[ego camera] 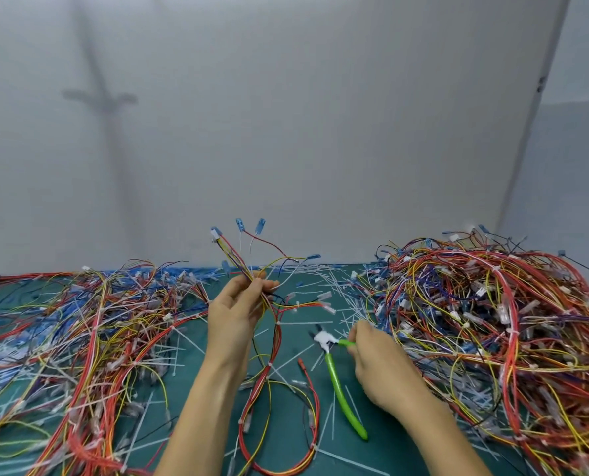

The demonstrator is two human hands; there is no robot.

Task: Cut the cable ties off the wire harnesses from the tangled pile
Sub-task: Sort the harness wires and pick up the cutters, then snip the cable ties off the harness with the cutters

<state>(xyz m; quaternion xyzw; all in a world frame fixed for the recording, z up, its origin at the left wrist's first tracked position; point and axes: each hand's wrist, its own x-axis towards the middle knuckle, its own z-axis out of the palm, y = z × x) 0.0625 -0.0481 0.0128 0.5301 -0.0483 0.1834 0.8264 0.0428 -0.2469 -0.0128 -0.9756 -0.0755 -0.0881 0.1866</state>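
At the left grip: wire harness (276, 338), clamped near its upper part, raised off the mat between the two piles.
Left hand (239, 305): closes fingers and thumb round the bundled red, yellow and blue wires; holds them upright.
Above the grip: fans out into loose ends tipped with blue connectors (260, 225) and one white plug (214, 233).
Below the grip: hangs down past white cable ties (278, 323) fastened round the bundle, then loops wide on the mat toward the near edge.
Right of the grip: cutters (336, 376) with green handles, lying on the mat, head pointing away, handles spread.
Right hand (379, 367): sits lower than the left, pinches the upper green handle with curled fingertips; leaves the other handle free.
Left of the grip: tangled pile (80, 324) of red, yellow and blue harnesses, low and spread out.
Far right of the grip: second pile (492, 304), taller, reaching back to the wall.
Beyond the grip: cut white ties (324, 280) strewn over the green mat (190, 389), thickest toward the right-side pile.
Behind everything: plain grey wall (286, 132).
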